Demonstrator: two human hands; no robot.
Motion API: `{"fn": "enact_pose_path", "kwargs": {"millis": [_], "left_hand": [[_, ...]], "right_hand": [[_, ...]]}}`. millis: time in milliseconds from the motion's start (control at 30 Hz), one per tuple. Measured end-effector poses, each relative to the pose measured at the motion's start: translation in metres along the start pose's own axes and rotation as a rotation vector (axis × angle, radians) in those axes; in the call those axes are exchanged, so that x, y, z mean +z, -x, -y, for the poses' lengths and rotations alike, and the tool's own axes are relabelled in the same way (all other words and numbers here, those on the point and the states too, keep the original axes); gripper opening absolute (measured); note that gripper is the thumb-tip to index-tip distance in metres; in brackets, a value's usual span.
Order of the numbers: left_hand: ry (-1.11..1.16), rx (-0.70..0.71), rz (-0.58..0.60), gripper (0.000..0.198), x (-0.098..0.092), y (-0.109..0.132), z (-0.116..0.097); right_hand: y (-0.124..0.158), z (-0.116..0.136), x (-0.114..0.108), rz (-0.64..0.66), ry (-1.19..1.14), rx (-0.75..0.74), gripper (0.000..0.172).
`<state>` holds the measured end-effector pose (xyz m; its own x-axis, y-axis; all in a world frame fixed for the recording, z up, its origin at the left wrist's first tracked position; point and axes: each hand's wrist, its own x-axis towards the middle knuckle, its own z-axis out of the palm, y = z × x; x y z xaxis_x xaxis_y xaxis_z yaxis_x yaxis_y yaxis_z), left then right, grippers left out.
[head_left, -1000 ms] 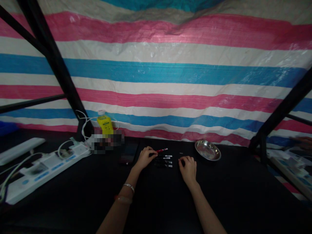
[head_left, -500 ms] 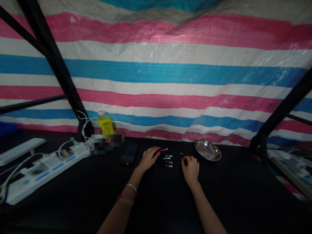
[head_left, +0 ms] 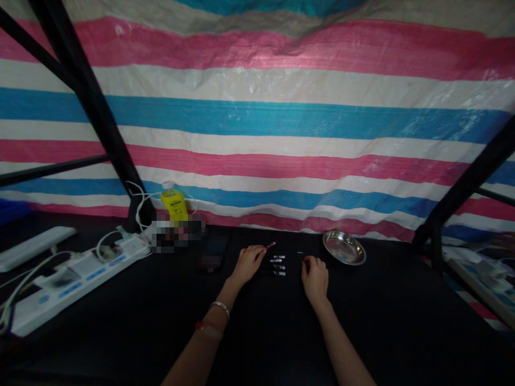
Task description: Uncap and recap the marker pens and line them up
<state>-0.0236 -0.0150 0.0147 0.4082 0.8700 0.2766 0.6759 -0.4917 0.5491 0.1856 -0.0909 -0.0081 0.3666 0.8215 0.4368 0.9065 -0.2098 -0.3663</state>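
My left hand (head_left: 248,263) is closed on a slim red pen-like stick (head_left: 271,246) with a silver end. The stick points up and to the right, its lower part hidden by the fingers. Beside that hand, several black sticks with silver ends (head_left: 278,267) lie in a row on the black table (head_left: 265,327). My right hand (head_left: 315,276) rests to their right with fingers curled in and thumb near the forefinger. Whatever it may hold is hidden. A small thin pale piece (head_left: 300,252) lies just beyond it.
A round metal dish (head_left: 344,248) stands right of my right hand. Left are a dark phone-like slab (head_left: 212,252), a yellow bottle (head_left: 175,203) and a white power strip (head_left: 80,284) with cables. Black frame bars (head_left: 96,118) and a striped sheet (head_left: 257,118) stand behind.
The red stick has turned in my left hand and now slants more steeply, with less of it showing. My right hand has barely moved. The view has shifted slightly.
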Motion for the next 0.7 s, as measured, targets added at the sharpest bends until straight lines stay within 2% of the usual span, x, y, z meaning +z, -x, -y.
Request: {"fn": "enact_pose_path", "kwargs": {"millis": [433, 700], "left_hand": [[-0.069, -0.079, -0.120, 0.028, -0.0045, 0.0004, 0.0009], [-0.101, -0.177, -0.188, 0.018, -0.0067, -0.0005, 0.0055]], "right_hand": [[0.0005, -0.0032, 0.0040, -0.019, -0.055, 0.018, 0.021], [-0.0022, -0.0019, 0.0026, 0.059, 0.003, 0.027, 0.019]]}}
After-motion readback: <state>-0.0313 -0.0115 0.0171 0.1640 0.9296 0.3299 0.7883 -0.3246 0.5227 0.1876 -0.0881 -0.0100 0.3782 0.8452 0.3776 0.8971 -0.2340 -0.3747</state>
